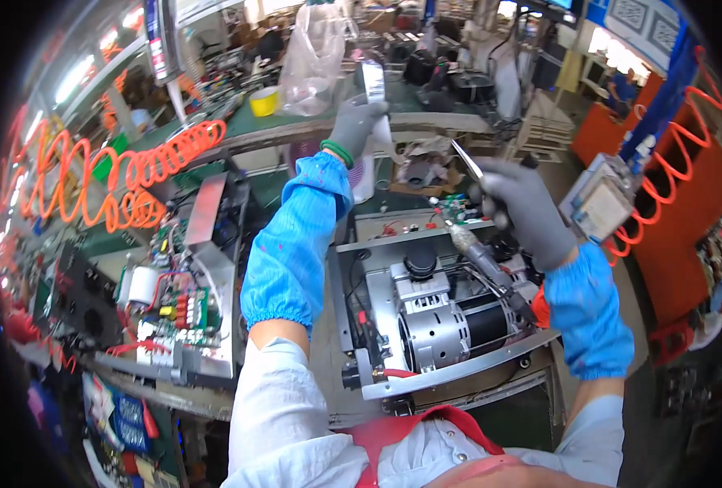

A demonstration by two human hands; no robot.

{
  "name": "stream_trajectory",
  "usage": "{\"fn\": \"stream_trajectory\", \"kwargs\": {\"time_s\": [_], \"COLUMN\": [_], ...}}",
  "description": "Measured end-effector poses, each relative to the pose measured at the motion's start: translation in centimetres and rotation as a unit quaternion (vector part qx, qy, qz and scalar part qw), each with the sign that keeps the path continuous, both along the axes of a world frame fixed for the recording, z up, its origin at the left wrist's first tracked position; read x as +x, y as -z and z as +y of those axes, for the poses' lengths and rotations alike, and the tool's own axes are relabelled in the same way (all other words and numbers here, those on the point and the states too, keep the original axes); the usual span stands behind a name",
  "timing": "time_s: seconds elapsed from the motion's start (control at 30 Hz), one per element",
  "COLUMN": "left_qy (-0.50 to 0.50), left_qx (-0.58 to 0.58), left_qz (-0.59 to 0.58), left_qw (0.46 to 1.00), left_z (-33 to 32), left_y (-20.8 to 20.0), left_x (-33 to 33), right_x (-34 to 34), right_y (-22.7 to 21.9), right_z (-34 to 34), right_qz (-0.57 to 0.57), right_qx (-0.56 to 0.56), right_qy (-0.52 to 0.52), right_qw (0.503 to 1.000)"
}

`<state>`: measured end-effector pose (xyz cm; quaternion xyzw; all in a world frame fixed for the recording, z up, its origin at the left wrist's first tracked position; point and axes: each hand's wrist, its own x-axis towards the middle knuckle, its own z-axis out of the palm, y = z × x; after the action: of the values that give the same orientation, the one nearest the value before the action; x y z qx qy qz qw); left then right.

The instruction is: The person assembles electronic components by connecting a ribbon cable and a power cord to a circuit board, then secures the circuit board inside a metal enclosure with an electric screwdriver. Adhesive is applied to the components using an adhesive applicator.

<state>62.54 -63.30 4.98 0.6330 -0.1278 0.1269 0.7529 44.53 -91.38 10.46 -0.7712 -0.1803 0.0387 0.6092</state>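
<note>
My left hand (356,128), in a grey glove, is raised at the far side of the bench with its fingers closed round a white, narrow, tube-like thing (374,81). Its exact kind is unclear. A slim, pointed metal tool (467,160), perhaps tweezers, sticks out of my gloved right hand (530,210), which is closed on its lower end. Below the right hand, a grey, cylindrical hand tool (481,259) lies slanting over an open metal chassis (450,381). Inside this chassis sits a silver and black motor unit (438,335) with a round black cap.
To the left stands another open unit with a green circuit board (202,309). Coiled orange air hoses (158,167) hang at left and right. A yellow tub (263,102) and a clear plastic bag (314,61) stand on the far bench. A cardboard box (420,169) lies behind the chassis.
</note>
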Motion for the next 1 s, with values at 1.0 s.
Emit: {"fn": "stream_trajectory", "kwargs": {"time_s": [1.0], "left_qy": [0.049], "left_qx": [-0.119], "left_qz": [0.057], "left_qw": [0.990], "left_z": [-1.7], "left_y": [-2.8], "left_x": [-7.1], "right_x": [12.0], "right_y": [2.6], "right_z": [11.6], "right_qz": [-0.005], "right_qx": [0.157], "right_qy": [0.011], "right_qw": [0.987]}}
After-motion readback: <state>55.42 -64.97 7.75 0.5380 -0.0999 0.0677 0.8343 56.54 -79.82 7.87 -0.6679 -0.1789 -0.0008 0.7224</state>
